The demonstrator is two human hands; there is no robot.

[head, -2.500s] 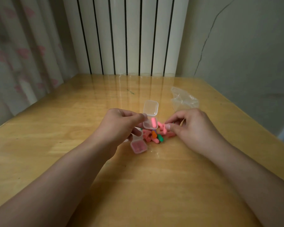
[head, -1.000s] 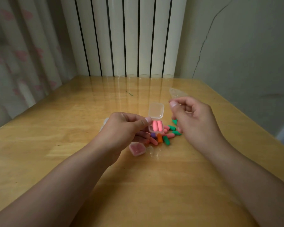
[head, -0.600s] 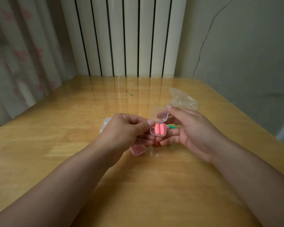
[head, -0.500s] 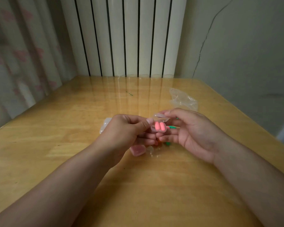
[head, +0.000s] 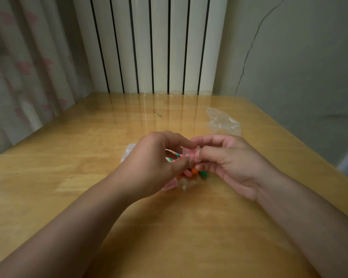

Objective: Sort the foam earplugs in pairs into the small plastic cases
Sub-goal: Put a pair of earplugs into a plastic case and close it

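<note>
Both hands meet above the middle of the wooden table [head: 72,177], and the small clear case [head: 190,154] sits right between them, raised off the surface. Something pink shows through its plastic, though blur keeps me from counting what is inside. The left hand [head: 151,167] comes in from about 7 o'clock, knuckles up, its forefinger over the top of the case and its thumb under the near side, so it pinches the case. The right hand [head: 229,163] reaches in from about 4 o'clock, palm turned inward, thumb pressed on the case's near right edge and curled fingers over the far side; it grips the same case. Whether the lid is fully down I cannot tell.

Directly beneath the hands, at 6 o'clock from the case, lies the loose heap of earplugs [head: 195,173]: pink, orange and green ones peek out below the fingers, and a green one shows through the gap in the left hand. Another case [head: 170,185] with pink inside lies on the table by the left thumb, partly hidden. A further clear case [head: 129,152] rests at 9 o'clock, behind the left hand. A crumpled plastic bag [head: 222,122] lies at 1 o'clock, well apart.
</note>
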